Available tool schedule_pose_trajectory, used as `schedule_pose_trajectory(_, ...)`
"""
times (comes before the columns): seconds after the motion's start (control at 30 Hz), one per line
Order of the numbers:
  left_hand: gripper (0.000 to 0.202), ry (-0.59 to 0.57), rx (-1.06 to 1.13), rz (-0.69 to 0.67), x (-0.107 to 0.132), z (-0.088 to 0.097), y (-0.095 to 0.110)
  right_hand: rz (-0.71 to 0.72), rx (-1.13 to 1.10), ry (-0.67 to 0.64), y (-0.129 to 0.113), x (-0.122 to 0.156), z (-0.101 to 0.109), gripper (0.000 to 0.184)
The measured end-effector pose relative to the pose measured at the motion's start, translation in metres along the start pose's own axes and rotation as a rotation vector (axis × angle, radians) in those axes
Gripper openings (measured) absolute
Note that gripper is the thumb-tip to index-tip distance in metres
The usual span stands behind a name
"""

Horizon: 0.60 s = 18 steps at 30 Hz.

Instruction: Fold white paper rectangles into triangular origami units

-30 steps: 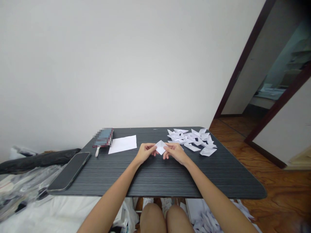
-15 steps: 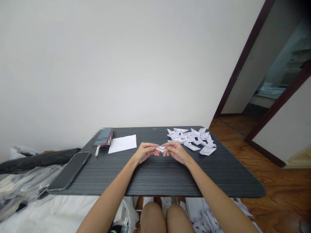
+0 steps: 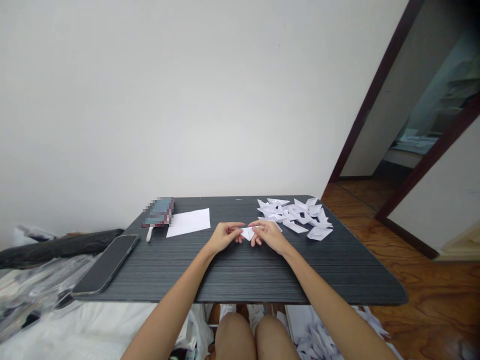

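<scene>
Between my two hands is a small folded piece of white paper (image 3: 248,233), pointed at its lower side, held above the dark table (image 3: 251,275). My left hand (image 3: 226,237) pinches its left end between thumb and fingers. At the right end, my right hand (image 3: 269,236) grips it the same way. The fingers hide both ends of the paper. Just beyond my right hand lies a pile of folded white paper boats (image 3: 294,212). A flat sheet of white paper (image 3: 188,222) rests to the left of my left hand.
A smartphone (image 3: 107,265) lies at the table's left edge. Behind it sits a blurred booklet-like item (image 3: 159,212) with a small white object (image 3: 149,234) by it. The wall (image 3: 240,100) stands behind the table. More folded papers (image 3: 318,340) are below on the right.
The folded paper has tilted so more of its triangular face shows. My right hand's fingers have shifted their hold on it slightly. The pile and the sheet are unmoved.
</scene>
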<state>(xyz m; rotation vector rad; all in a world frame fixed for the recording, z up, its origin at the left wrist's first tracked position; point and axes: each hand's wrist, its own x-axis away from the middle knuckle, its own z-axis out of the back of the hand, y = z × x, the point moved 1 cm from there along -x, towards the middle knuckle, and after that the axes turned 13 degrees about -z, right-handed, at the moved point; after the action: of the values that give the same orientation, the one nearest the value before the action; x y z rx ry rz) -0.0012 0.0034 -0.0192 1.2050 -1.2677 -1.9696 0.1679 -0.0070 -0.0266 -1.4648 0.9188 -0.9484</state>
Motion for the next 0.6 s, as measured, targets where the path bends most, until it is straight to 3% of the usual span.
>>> schedule_pose_trajectory(0.2,0.03,-0.031,-0.485,-0.133,0.002,-0.001,0.005,0.066,0.086,0.047,0.004,-0.001,-0.004,0.02)
schedule_pose_trajectory(0.33,0.03,-0.026,-0.604,-0.215,0.002,-0.004,0.011,0.064,0.053,0.036,0.001,-0.001,-0.005,0.021)
schedule_pose_trajectory(0.6,0.033,-0.025,-0.723,-0.232,0.002,-0.009,0.01,0.012,-0.008,0.106,-0.003,0.0,-0.01,0.022)
